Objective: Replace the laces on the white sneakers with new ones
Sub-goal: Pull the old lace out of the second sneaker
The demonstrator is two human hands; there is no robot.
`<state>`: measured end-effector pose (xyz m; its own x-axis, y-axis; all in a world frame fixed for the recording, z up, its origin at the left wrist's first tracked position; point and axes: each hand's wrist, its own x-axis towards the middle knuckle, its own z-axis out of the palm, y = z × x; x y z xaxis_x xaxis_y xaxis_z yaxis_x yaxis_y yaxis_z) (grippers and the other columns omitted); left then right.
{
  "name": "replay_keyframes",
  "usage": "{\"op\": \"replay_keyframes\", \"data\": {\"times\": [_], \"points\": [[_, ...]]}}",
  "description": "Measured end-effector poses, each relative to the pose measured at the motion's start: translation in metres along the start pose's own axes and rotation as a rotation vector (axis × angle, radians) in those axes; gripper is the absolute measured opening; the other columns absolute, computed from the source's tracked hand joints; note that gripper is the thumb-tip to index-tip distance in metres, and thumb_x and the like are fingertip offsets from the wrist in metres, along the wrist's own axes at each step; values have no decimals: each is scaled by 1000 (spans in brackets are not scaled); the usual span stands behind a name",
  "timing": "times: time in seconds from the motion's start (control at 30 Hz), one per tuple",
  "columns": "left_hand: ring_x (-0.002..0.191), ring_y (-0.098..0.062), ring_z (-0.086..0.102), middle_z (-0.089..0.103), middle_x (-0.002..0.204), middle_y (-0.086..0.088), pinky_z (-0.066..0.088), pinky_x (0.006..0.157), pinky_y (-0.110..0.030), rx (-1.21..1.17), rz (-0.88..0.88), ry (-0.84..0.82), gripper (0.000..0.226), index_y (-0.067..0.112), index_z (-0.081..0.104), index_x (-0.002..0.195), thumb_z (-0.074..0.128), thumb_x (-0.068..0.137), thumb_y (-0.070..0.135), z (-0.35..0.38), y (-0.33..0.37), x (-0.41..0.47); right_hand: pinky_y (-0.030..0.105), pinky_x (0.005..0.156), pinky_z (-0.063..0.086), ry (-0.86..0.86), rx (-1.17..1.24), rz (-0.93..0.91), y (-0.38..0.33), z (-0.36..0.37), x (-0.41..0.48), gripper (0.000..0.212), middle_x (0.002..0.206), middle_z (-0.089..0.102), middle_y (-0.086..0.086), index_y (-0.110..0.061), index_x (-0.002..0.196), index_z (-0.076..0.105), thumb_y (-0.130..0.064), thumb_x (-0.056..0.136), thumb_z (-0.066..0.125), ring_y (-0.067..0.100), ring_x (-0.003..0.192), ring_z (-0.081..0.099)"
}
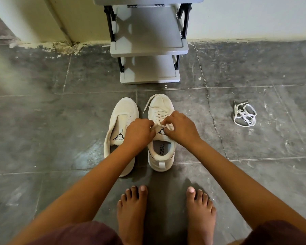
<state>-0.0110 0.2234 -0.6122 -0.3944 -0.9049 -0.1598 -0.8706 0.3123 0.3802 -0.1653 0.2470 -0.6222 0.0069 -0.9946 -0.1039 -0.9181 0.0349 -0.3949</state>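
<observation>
We pinch the flat white lace (160, 115) of the right white fabric sneaker (162, 105) with our left hand (140, 132) and right hand (180, 130) at its tongue, the shoe's long axis running near-to-far straight ahead, while a loose tangled white lace (243, 114) lies well right, nearer the right hand.
</observation>
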Motion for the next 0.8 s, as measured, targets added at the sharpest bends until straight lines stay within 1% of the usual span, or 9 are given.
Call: {"op": "replay_keyframes", "data": {"times": [0.07, 0.2, 0.27, 0.33, 0.4, 0.47, 0.63, 0.67, 0.8], "points": [[84, -27, 59, 66, 87, -10, 43, 70, -33, -12, 5, 4, 23, 9, 66, 91, 55, 90, 29, 0, -2, 0, 31, 69, 44, 69, -213, -105, 0, 3, -4, 27, 115, 55, 4, -16, 113, 64, -27, 90, 54, 20, 102, 53], [85, -24, 59, 67, 90, -9, 44, 71, -33, -10, 0, -40, 25, 12, 68, 98, 59, 88, 33, -1, -3, 2, 30, 71, 45, 154, -286, -217, 3, 5, -8, 27, 116, 56, 8, -10, 111, 65, -25, 94, 50, 22, 97, 56], [81, -25, 59, 66, 87, -11, 42, 68, -33, 8, 8, -50, 24, 10, 66, 90, 58, 88, 32, -1, -2, 3, 30, 69, 44, 139, -364, -270, -1, 2, -7, 20, 110, 60, 8, -10, 102, 68, -21, 90, 55, 23, 91, 58], [79, -27, 58, 64, 84, -12, 42, 67, -34, 34, 17, -51, 26, 7, 64, 85, 55, 90, 30, -1, 0, 2, 28, 57, 43, 192, -437, -306, -5, 1, -8, 6, 90, 66, 6, -11, 81, 72, -12, 75, 71, 21, 75, 61], [81, -28, 58, 63, 86, -14, 41, 66, -35, 89, 23, -56, 27, 5, 63, 86, 52, 92, 28, 0, 3, 2, 27, 57, 39, 274, -312, -285, -6, 2, -9, 9, 79, 65, 6, -10, 72, 72, -8, 66, 78, 22, 71, 60], [84, -28, 58, 62, 89, -15, 37, 64, -33, 165, 38, -58, 25, 3, 62, 89, 49, 93, 24, 1, 6, 4, 28, 68, 36, 318, 32, -118, -13, -1, -2, 6, 85, 65, 4, -10, 80, 71, -15, 76, 74, 20, 83, 56], [83, -28, 58, 61, 89, -14, 35, 62, -31, 229, 38, -62, 21, 4, 62, 91, 49, 93, 21, 3, 10, 5, 31, 76, 46, 204, 503, 140, -21, -2, 8, 12, 97, 65, -2, -15, 86, 68, -26, 87, 65, 15, 92, 60], [83, -28, 58, 61, 89, -14, 36, 62, -31, 217, 31, -63, 22, 4, 61, 91, 49, 93, 22, 3, 9, 5, 31, 77, 46, 172, 465, 138, -18, -4, 7, 15, 101, 64, -2, -15, 90, 68, -29, 88, 63, 16, 95, 60], [82, -25, 57, 62, 88, -12, 40, 66, -32, 150, 19, -63, 25, 5, 62, 90, 49, 94, 27, 4, 4, 5, 32, 80, 38, 55, -278, -210, 1, -5, 0, 33, 116, 59, -1, -20, 112, 66, -41, 92, 51, 19, 104, 53]]}}
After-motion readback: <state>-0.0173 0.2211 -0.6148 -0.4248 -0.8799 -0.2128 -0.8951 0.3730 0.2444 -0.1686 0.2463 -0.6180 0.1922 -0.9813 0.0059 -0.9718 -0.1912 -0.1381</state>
